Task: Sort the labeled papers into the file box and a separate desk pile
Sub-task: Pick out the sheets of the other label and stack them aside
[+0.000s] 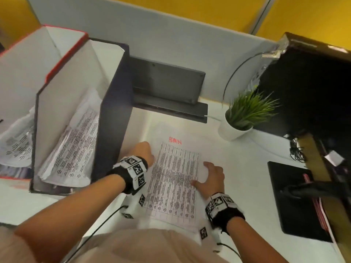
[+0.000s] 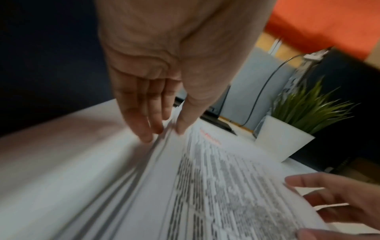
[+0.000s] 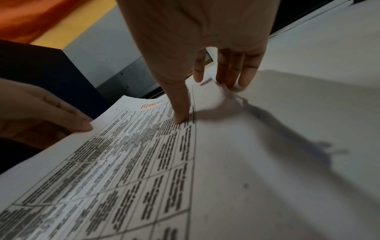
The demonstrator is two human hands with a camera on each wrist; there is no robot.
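A stack of printed table sheets (image 1: 174,179) lies on the white desk in front of me, with "ADMIN" (image 1: 175,140) written in red on the top sheet. My left hand (image 1: 150,154) pinches the stack's left edge (image 2: 164,133), thumb on top and fingers beside and under the lifted sheets. My right hand (image 1: 207,175) holds the right edge: its thumb presses on the print (image 3: 205,102) and its fingers reach the curled margin. A dark navy file box (image 1: 114,103) stands to the left, with similar sheets (image 1: 72,149) leaning inside it.
A red-edged box (image 1: 62,54) with crumpled sheets stands further left. A dark flat device (image 1: 167,86) leans behind the stack. A potted plant (image 1: 245,114), a black monitor (image 1: 313,82) and a black pad (image 1: 296,202) are to the right.
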